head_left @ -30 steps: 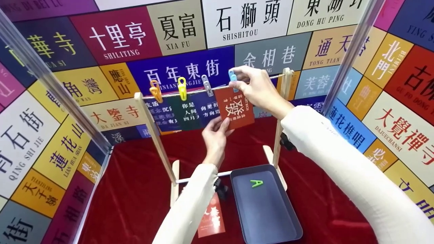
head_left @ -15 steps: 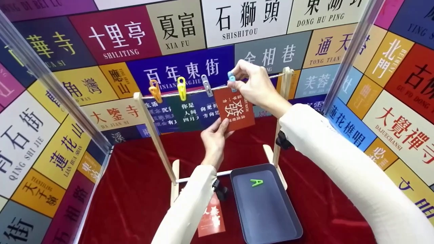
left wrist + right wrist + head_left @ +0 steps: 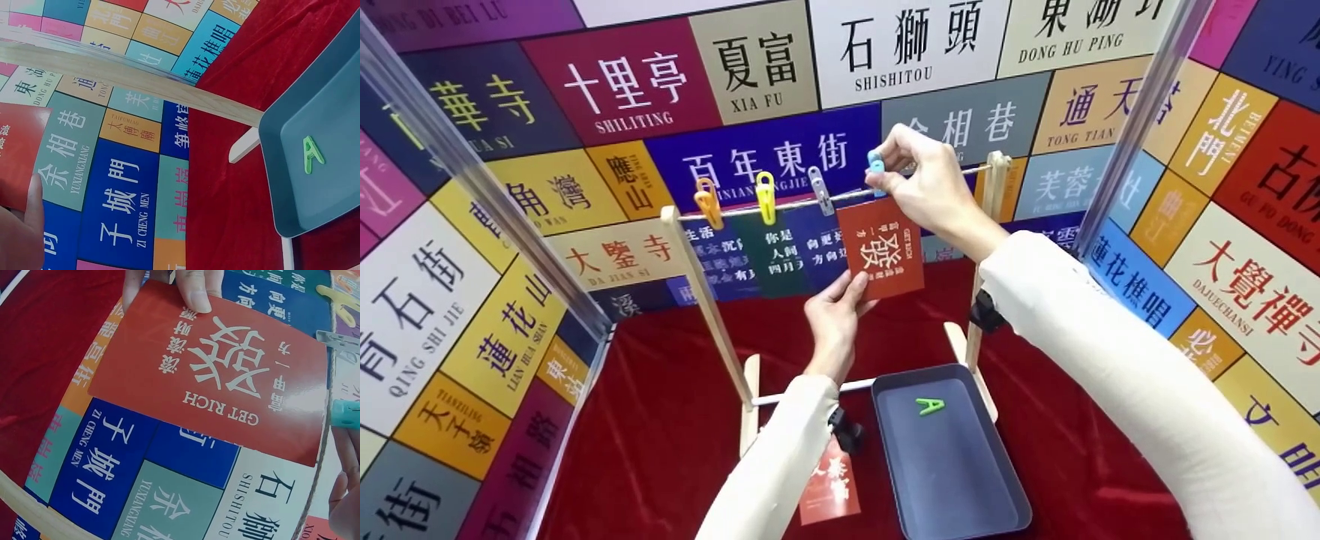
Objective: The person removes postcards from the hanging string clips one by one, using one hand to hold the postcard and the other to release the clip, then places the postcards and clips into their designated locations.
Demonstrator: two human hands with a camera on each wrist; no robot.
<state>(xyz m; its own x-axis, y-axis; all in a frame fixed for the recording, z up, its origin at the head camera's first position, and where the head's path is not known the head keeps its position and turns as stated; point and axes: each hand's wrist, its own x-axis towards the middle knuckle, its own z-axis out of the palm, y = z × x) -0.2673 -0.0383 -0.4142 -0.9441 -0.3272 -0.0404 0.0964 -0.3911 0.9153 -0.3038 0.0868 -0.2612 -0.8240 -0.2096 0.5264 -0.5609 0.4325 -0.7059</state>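
Note:
My left hand (image 3: 834,319) grips a red card (image 3: 891,244) by its lower left edge, thumb on the printed front. White characters and "GET RICH" show on the card in the right wrist view. Between thumb and fingers, my right hand (image 3: 930,180) pinches a light blue clothespin (image 3: 876,166) right at the cord (image 3: 851,196). The card's top edge lies close along the cord, just under the clothespin. To the left hang a blue card (image 3: 718,259), a green card (image 3: 780,281) and another blue card (image 3: 821,241), below orange (image 3: 707,204), yellow (image 3: 766,199) and grey (image 3: 820,191) clothespins.
The cord runs between two wooden posts (image 3: 709,307) of a stand on red velvet cloth (image 3: 660,420). In front stands a dark grey tray (image 3: 952,480) with a green clothespin (image 3: 930,406) in it. Left of the tray lies another red card (image 3: 831,499), partly behind my left sleeve.
The red card has come down slightly from the cord, and the light blue clothespin no longer overlaps its top edge. My right hand has risen a little. Both grips stay the same.

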